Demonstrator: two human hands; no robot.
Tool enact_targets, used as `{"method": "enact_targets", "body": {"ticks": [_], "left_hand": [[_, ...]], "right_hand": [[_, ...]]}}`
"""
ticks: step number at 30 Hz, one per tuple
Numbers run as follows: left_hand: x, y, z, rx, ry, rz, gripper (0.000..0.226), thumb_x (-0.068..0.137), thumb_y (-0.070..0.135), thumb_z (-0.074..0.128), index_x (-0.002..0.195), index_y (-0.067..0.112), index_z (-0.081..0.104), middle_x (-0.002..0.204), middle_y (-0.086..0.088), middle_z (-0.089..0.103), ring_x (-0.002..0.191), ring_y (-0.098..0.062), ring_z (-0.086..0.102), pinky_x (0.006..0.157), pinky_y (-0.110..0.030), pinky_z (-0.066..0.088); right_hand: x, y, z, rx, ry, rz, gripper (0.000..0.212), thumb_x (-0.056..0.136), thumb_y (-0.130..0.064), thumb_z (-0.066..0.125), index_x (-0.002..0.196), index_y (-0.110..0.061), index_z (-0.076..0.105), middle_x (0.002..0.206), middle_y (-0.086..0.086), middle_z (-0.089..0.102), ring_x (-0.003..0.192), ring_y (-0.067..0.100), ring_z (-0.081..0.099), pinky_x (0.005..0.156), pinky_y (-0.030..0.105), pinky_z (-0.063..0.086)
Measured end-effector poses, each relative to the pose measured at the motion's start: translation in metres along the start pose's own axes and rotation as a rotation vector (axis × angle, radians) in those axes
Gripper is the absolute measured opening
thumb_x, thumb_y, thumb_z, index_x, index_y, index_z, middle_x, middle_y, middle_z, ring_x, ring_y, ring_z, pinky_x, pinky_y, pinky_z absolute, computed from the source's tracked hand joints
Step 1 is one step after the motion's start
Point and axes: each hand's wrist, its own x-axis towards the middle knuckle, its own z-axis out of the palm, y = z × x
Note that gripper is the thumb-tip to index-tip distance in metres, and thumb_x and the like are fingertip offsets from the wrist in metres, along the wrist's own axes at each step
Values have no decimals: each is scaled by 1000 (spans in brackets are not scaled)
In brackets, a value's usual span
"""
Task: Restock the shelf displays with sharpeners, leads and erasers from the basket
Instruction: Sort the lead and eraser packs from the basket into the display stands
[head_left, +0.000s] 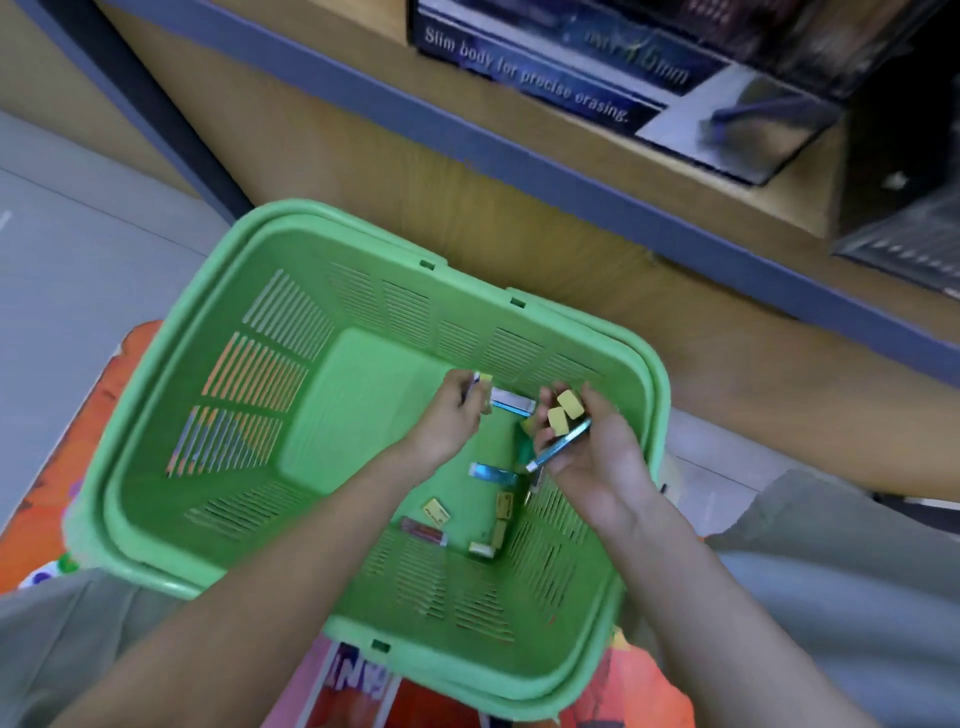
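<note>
Forearms (260, 571) come in from the bottom edge over grey trouser legs (831, 597) and reach down into a green basket (171, 364). Basket sits on an orange printed mat (31, 519), just below a wooden shelf (519, 156) w/ a grey-blue front edge. On the shelf: a dark display box (524, 78) lettered "Slim body for precise erasing."

Right grip (587, 441) is palm up over the basket's right side, fingers approx. half curled. It cups two yellow erasers (563, 413) side by side, plus a slim blue lead case (558, 449). The case's long axis runs lower left to upper right, white end at lower left.

Left grip (452, 410) is back up, nearly closed, pinching a small piece (480, 382) at the fingertips. It looks white-blue w/ a yellow bit; too blurred to name.

Loose on the basket floor, right half:
- a blue-white case (511, 404) btwn the two grips, long axis roughly left-right
- a second blue case (493, 473), also lying left-right
- a red packet (423, 531), slanted
- small yellow erasers (436, 510) scattered near the right corner
</note>
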Motion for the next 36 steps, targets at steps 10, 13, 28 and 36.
{"method": "enact_targets", "body": {"ticks": [10,13,28,36], "left_hand": [[-88,77,15,-631,-327,-133,20,100,22,41,102,6,53,81,-8,66,70,-19,66,66,-29,57],[-107,90,19,-501,-326,-94,19,95,22,53,105,6,54,86,-5,66,68,-15,66,62,-24,54],[-198,161,26,-255,-328,118,7,93,9,56,95,15,57,71,2,53,66,-10,52,61,-23,45],[-202,214,69,-157,-368,296,13,92,16,60,104,13,57,69,3,58,53,-4,55,55,-18,45]], "right_hand": [[-56,-14,15,-89,-117,-405,18,103,-22,35,108,-12,49,86,0,57,67,9,52,57,23,42],[-75,-15,13,-204,-86,-505,20,103,-19,37,117,-10,48,91,-2,60,73,7,57,55,22,46],[-171,-69,-5,-280,-149,-769,28,99,-26,47,109,0,49,90,7,63,78,7,69,69,13,53],[-211,-186,-55,-680,371,-1204,39,91,-46,57,113,-17,44,113,1,53,107,19,59,96,39,48]]}}
